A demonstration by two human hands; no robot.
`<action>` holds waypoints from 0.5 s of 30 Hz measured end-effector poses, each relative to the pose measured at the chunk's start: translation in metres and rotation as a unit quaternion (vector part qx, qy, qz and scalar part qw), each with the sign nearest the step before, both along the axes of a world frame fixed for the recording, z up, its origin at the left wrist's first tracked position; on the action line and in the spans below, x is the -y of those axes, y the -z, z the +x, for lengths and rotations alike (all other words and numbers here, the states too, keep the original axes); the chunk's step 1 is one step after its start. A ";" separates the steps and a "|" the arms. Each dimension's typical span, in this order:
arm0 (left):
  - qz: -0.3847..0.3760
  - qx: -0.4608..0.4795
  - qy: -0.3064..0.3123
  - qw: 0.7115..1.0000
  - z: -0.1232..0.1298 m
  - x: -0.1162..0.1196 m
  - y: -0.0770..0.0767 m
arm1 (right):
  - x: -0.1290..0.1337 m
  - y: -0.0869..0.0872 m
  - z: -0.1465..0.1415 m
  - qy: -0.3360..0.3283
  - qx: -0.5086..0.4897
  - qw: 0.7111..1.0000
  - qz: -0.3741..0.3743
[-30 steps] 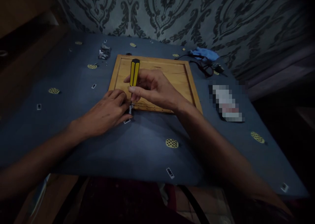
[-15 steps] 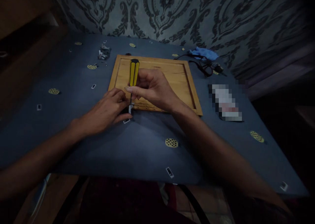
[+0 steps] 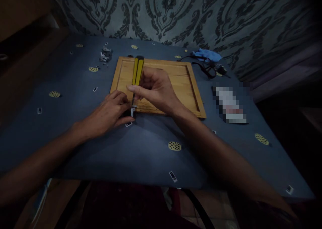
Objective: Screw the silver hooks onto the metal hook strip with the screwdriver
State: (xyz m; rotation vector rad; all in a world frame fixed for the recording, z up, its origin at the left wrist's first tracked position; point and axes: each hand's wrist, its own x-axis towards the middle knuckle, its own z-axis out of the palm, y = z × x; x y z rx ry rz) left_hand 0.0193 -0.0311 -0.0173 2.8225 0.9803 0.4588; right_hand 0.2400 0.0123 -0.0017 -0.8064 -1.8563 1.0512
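Note:
My right hand point(image 3: 157, 89) is closed round a yellow-and-black screwdriver point(image 3: 138, 69), which leans with its handle up and slightly right. The shaft points down at a small metal fitting point(image 3: 132, 111) on the near edge of a framed wooden panel point(image 3: 161, 67). My left hand point(image 3: 110, 109) lies at the panel's near left corner, its thumb and fingers pinching that fitting. Whether a screw sits under the screwdriver's tip is too small and dark to tell.
Behind the panel's left side is a small pile of metal fittings point(image 3: 105, 54), with tiny loose pieces close by. Glasses point(image 3: 208, 71) and a blue cloth point(image 3: 207, 55) lie at the back right. A blurred-out flat object point(image 3: 230, 104) is on the tablecloth point(image 3: 151, 155) at right.
The screwdriver's handle has tipped from nearly upright to leaning right, as my right hand shifts its fingers on it. My left hand stays at the fitting.

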 end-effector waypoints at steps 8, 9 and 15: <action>-0.012 0.000 -0.006 1.000 0.001 0.001 -0.001 | 0.000 -0.006 0.005 -0.008 -0.052 0.999 0.002; -0.012 -0.005 -0.003 1.000 0.000 0.001 -0.002 | 0.000 -0.005 0.004 -0.016 -0.051 0.999 -0.003; -0.010 -0.006 0.004 1.000 -0.001 -0.001 -0.002 | 0.001 -0.002 0.002 -0.013 -0.019 1.000 -0.016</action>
